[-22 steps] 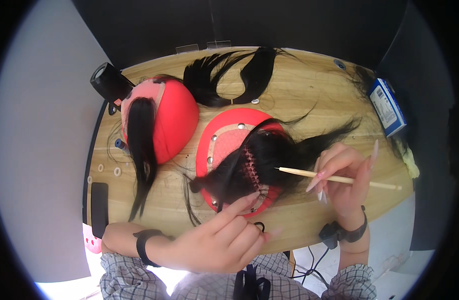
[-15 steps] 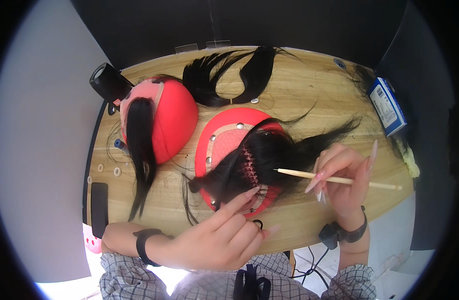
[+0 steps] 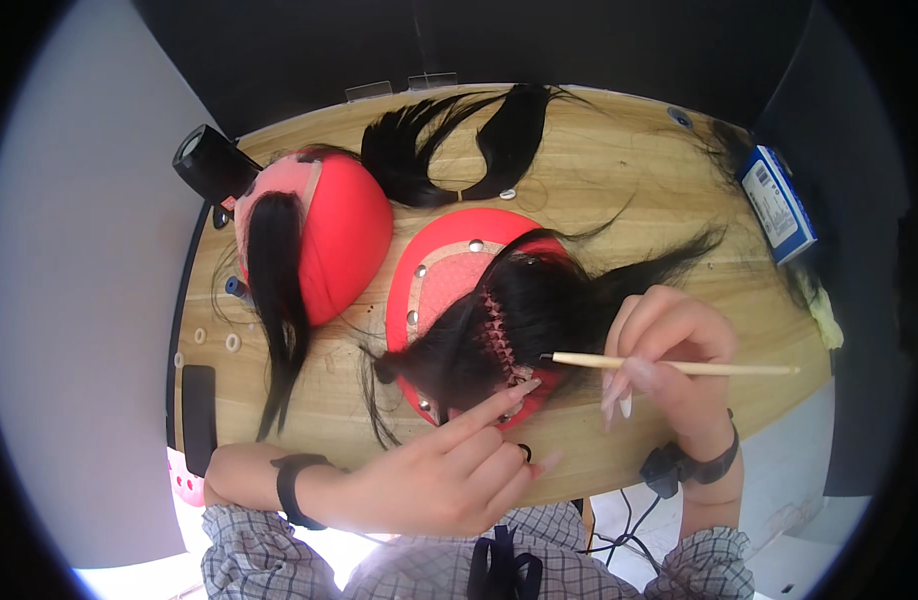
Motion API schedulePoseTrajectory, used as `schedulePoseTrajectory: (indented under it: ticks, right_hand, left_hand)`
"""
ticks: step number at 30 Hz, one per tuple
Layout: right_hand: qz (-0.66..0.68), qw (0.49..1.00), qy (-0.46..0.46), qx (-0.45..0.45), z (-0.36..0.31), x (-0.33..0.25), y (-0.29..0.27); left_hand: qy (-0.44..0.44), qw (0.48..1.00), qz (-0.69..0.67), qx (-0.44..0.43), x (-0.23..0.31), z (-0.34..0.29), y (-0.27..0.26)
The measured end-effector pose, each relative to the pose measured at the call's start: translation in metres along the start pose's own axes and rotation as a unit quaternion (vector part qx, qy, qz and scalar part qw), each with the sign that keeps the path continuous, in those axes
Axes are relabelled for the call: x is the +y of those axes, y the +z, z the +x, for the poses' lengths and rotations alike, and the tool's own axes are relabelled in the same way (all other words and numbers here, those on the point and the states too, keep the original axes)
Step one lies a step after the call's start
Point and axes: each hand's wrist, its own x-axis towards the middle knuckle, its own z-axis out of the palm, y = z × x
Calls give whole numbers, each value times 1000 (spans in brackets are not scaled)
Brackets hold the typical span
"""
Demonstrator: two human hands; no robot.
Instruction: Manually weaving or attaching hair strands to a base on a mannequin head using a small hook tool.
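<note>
A red wig block (image 3: pixel 404 272) stands before me, carrying a pink mesh cap (image 3: pixel 451 277) edged with a light band and silver pins. Long black hair (image 3: pixel 549 305) spreads from the cap to both sides, split by a pinkish zigzag strip (image 3: pixel 497 330). My left hand (image 3: pixel 454 470) stretches its index finger onto the strip's near end, its other fingers loosely bent, a black band at one finger. My right hand (image 3: pixel 674 365) pinches a slim ventilating needle (image 3: pixel 699 368) by its pale wooden handle. The needle's dark tip points left, at the hair beside the strip.
A second red block (image 3: pixel 354 235) with a black hank leans against a black cylinder (image 3: pixel 207 160) at left. Behind lies a tied black hair bundle (image 3: pixel 514 140). A blue-white box (image 3: pixel 777 205) stands at right. Small white rings (image 3: pixel 233 343) and a dark flat object (image 3: pixel 199 405) lie left.
My right hand has turned and lowered the needle's tip slightly, bringing it nearer the strip. My left index finger has shifted slightly right along the strip's near end.
</note>
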Motion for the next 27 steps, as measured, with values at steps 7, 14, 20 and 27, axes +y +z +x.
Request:
schedulePoseTrajectory:
  ticks: [7,14,20,27]
  right_hand:
    - [53,994,-17,-98,-4,13,0]
    - [-149,977,-131,-78,2,20,9]
    - [-275,934,-205,-100,8,20,2]
    - [-307,921,-230,-65,10,27,4]
  left_hand:
    - [13,999,12,-33,2,-3,-3]
    - [10,1000,7,-17,4,-5,3]
    - [15,1000,-10,-8,3,-3,0]
    - [-3,999,-52,-9,3,-3,-1]
